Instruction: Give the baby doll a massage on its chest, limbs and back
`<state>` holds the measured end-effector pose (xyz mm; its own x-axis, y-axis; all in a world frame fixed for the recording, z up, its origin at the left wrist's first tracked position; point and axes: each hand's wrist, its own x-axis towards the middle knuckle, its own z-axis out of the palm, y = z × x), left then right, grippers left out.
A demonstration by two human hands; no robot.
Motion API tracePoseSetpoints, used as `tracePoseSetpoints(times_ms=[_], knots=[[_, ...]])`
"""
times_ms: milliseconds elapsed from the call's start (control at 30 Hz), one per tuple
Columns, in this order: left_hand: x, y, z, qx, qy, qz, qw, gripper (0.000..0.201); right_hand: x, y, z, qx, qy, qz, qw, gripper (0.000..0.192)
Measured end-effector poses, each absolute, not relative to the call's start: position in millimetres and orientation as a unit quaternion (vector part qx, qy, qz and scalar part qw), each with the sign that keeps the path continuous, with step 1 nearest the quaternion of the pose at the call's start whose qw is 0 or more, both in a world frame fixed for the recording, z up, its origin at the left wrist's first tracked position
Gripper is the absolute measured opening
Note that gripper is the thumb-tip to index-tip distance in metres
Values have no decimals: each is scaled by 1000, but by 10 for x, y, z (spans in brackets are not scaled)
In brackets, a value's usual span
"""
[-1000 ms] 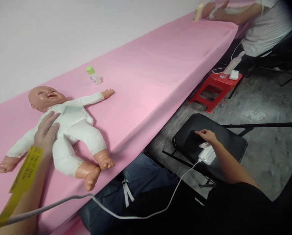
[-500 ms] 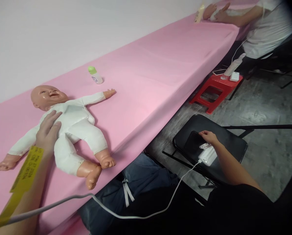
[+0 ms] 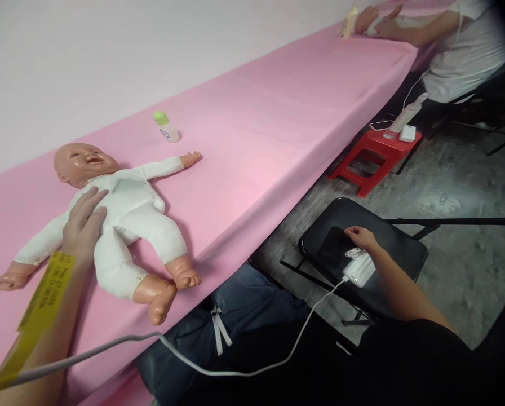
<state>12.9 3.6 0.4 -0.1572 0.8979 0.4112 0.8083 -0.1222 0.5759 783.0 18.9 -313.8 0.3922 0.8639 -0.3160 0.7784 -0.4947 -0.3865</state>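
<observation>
The left hand (image 3: pixel 83 225) lies flat and unclenched on the baby doll (image 3: pixel 121 214), which lies on its back on the pink table (image 3: pixel 278 113). At four o'clock, the right hand (image 3: pixel 362 237) touches, ungripped, a black phone (image 3: pixel 335 245) on the folding chair (image 3: pixel 400 248). Next likely needs phone tapping.

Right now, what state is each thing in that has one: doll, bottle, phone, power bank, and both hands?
Doll: lying face up on the pink table.
Bottle: capped, apart from the doll.
Phone: flat on the black chair, screen dark.
Power bank: cable plugged in.
Left hand: open, flat on the doll's chest.
Right hand: resting on the phone.
</observation>
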Motion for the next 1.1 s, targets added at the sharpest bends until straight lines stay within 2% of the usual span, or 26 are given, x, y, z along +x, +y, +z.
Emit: tracePoseSetpoints(times_ms=[100,367,600,733,967,1100], knots=[[133,38,1,647,659,380,56,47,7817,172,-3163,-817,-514,247,81,32],[115,61,-34,642,655,395,49,47,7737,-110,-3249,-757,-601,248,65,101],[106,45,-11,643,662,380,54,47,7671,-286,-3235,-728,-637,253,-24,133],[120,48,-17,645,657,388,46,44,7616,-365,-3274,-724,-656,213,-20,134],[86,75,-38,646,655,389,43,45,7709,-370,-3298,-721,-663,193,52,112],[89,68,-36,647,654,390,42,45,7630,-360,-3262,-736,-647,190,52,107]])
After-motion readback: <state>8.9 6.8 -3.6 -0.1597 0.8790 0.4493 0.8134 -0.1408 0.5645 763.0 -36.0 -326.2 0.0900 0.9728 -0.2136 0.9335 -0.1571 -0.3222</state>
